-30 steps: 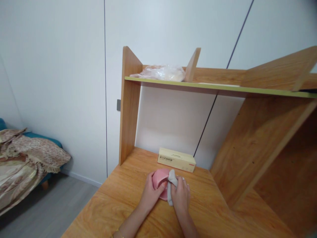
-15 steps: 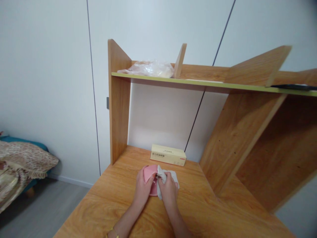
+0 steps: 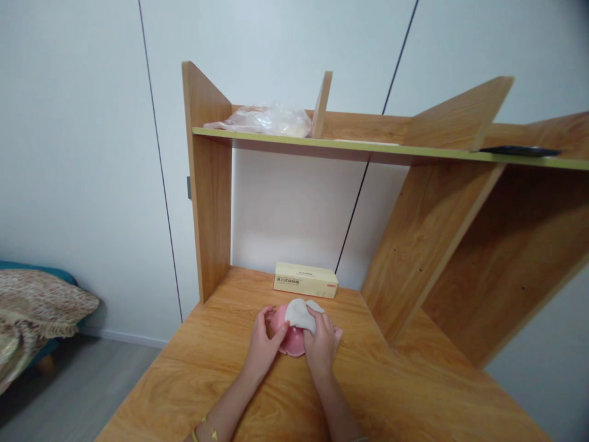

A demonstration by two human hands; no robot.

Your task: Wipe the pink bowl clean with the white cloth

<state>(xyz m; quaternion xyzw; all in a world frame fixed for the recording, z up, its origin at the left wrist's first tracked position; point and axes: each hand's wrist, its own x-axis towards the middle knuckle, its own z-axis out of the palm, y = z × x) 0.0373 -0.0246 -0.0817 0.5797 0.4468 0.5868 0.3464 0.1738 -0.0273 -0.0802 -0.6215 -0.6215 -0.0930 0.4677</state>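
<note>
A glossy pink bowl with a wavy rim is between my hands, low over the wooden desk. My left hand grips its left side, thumb on the near rim and fingers round the far edge. In my right hand is a pale grey-white cloth, bunched up and laid over the bowl's far right part. A pinkish bit shows past the right hand's outer side; whether it belongs to the cloth I cannot tell. The cloth and fingers hide much of the bowl's inside.
Behind my hands, a cream cling-film box lies on the wooden desk. Over it runs a shelf with a clear plastic bag and a flat black item. A wooden upright stands at each side. A bed with a patterned cover is at far left.
The cloth has shifted up and spread over the bowl's far side, and the bowl has tilted so more of its inside shows. The view has turned slightly right.
</note>
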